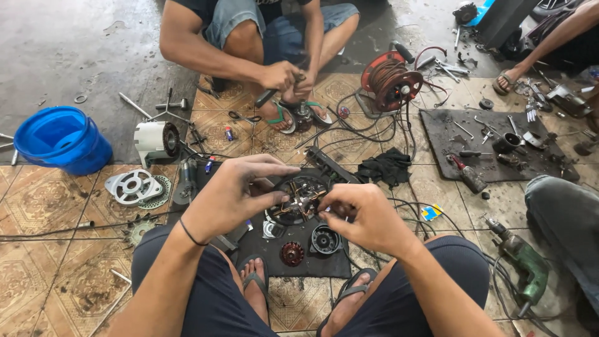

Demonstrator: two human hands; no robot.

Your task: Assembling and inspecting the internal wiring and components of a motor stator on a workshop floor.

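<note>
Left hand [234, 190]: fingers curled over the left rim of the round black motor stator with copper windings [301, 198]; its grip is clenched on that rim, a thin black band at the wrist
Right hand [362, 215]: fingertips pinched at the stator's right side, grasping something small there (too small to tell what)
Stator: held up between both hands, above the black rubber mat [312, 259] on the tiled floor [56, 262]
On the mat: a small dark-red round rotor part [292, 253] just beside a black round bearing housing [326, 239]
Left of the hands: a blue plastic bucket [61, 138]; a white cylindrical motor casing [156, 140]; a white round end cover [133, 185]
Right: a green electric drill [527, 265]; a red cable reel [391, 80]
Opposite: another person's hands [284, 78] gripping a tool
</note>
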